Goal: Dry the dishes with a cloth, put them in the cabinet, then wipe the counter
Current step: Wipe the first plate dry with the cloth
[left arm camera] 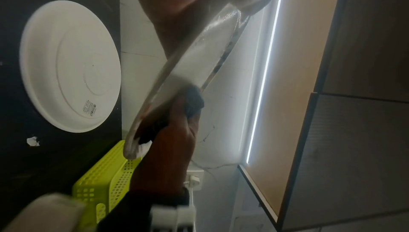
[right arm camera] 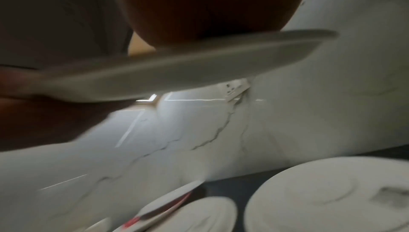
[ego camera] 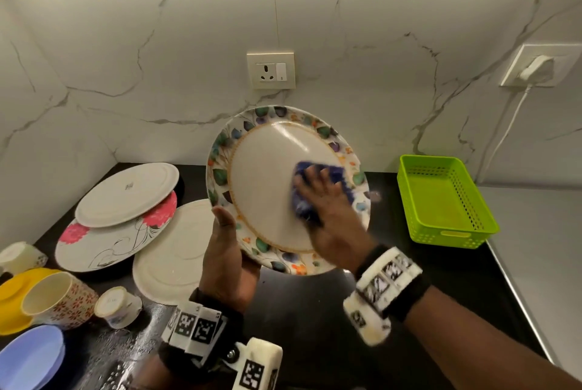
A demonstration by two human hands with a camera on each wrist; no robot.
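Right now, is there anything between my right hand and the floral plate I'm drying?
Only the blue cloth: the right hand presses it flat against the face of the floral plate, which the left hand holds by its rim. Nothing else visible intervenes.

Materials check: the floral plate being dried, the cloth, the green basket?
Floral-rim plate: glossy glazed ceramic or melamine, which one is unclear; a sharp highlight streaks across its centre. Blue cloth under the right hand: soft, fuzzy, matte, likely microfibre; it bunches under the fingers. Green basket: moulded plastic, semi-gloss, with a perforated grid in its walls and a cut-out handle.
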